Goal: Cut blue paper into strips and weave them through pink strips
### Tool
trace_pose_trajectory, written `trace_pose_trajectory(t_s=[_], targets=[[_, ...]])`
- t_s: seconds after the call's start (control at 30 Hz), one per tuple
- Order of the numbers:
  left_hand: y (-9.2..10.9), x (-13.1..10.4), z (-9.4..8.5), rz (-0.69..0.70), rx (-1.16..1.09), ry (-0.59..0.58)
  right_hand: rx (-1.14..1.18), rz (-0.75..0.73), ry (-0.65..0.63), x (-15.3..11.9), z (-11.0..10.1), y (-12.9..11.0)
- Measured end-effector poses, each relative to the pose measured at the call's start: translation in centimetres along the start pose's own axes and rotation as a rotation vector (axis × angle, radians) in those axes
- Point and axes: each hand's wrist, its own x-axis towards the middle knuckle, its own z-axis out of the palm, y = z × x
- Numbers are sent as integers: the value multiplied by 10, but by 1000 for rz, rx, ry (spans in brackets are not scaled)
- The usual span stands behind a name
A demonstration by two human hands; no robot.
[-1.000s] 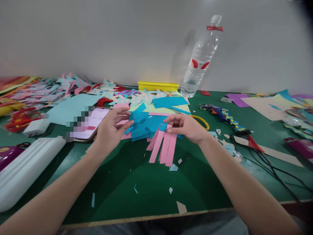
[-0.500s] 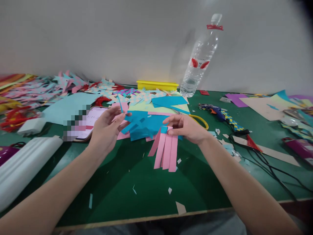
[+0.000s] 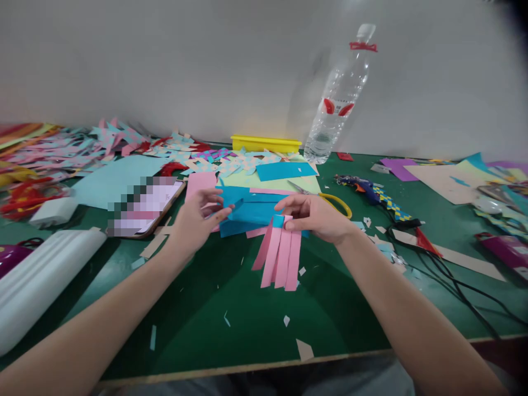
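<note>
My right hand (image 3: 309,215) pinches the top of a bundle of pink paper strips (image 3: 282,258), where a small blue piece (image 3: 278,221) crosses them; the strips hang down and fan apart. To the left, my left hand (image 3: 202,217) has its thumb and index finger together on a narrow blue strip (image 3: 238,204) that points toward the right hand. Behind both hands lie blue sheets (image 3: 256,212) over pink paper (image 3: 200,184). Yellow-handled scissors (image 3: 336,203) rest just beyond the right hand.
A clear bottle (image 3: 340,99) leans against the wall. A phone (image 3: 152,206) and white roll (image 3: 49,275) lie left. A yellow tray (image 3: 266,144) stands at the back. Right are a glue gun (image 3: 363,187), cables (image 3: 454,280) and paper scraps.
My left hand has moved right and slightly down with the blue strip, which has tilted from upright toward the right hand. My right hand and the pink strips have hardly moved.
</note>
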Motion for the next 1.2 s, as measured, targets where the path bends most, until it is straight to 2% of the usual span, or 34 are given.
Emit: trace_pose_trajectory(t_s=[0.17,0.53,0.83,1.07,1.2], targets=[[-9,-1,5,-5,198,-154,-67,63,16,3,-3,5],[7,-15,14,55,245,-411,-318,125,120,9,1,17],[8,-17,13,70,252,-416,-479,62,150,11,8,24],[13,-18,11,90,332,-426,-688,-134,184,11,19,24],[13,-18,8,131,394,-426,-785,-172,176,11,23,24]])
